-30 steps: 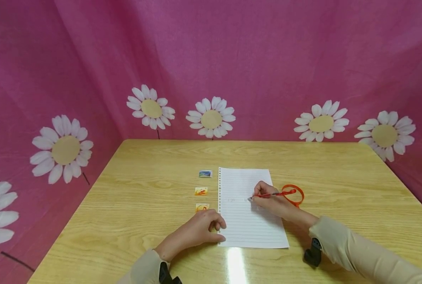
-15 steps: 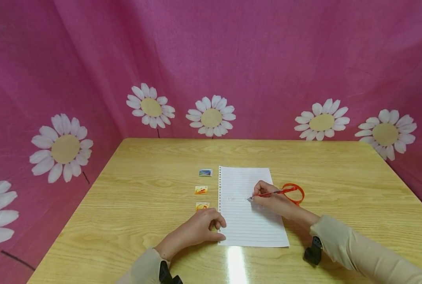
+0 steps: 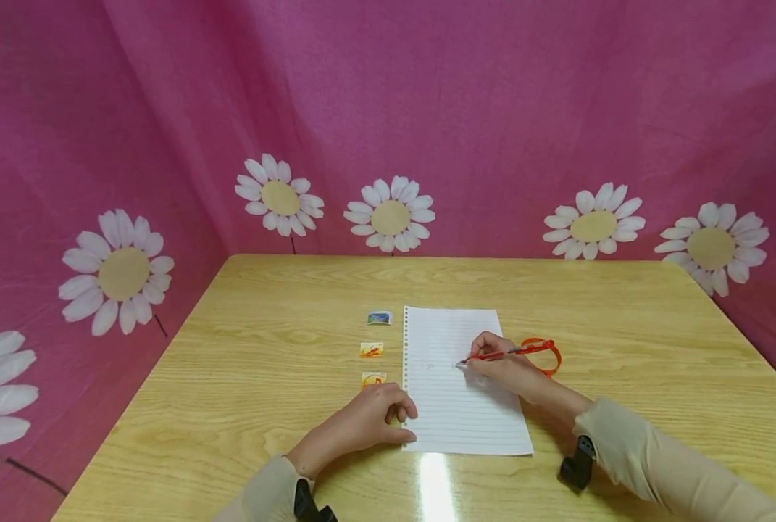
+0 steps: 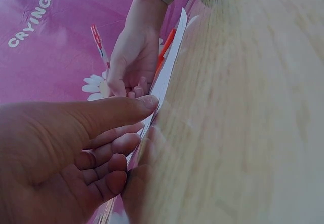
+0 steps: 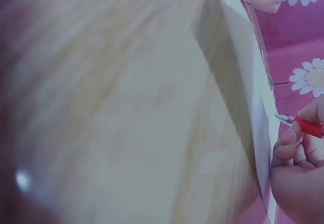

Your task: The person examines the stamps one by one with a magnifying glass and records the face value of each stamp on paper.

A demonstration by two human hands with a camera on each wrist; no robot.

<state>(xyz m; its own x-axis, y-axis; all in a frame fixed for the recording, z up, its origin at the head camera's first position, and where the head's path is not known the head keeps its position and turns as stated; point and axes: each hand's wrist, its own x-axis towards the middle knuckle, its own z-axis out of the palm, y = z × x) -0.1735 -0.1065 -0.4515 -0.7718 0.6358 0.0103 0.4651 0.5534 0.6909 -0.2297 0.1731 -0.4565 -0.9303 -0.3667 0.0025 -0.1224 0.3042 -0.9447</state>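
Observation:
A lined white sheet (image 3: 466, 420) with punched holes down its left edge lies on the table. My right hand (image 3: 506, 368) rests on it and pinches a red pen (image 3: 492, 356), whose tip is at the paper beside faint writing. In the right wrist view the red pen (image 5: 310, 127) shows its metal tip close to the sheet (image 5: 260, 133). My left hand (image 3: 368, 420) rests at the sheet's lower left edge, fingers loosely bent, thumb on the margin. In the left wrist view the thumb of my left hand (image 4: 76, 148) touches the paper's edge.
Left of the sheet, three small picture cards stand in a column: a blue one (image 3: 380, 317), a yellow one (image 3: 371, 350) and another yellow one (image 3: 373, 379) just above my left hand. A red ring-shaped object (image 3: 559, 357) lies right of the sheet. Behind the table (image 3: 264, 326) hangs a pink flowered cloth (image 3: 479, 130).
The pen has tilted slightly in my right hand, its rear end shifting a little right and up. My left hand stays at the paper's edge.

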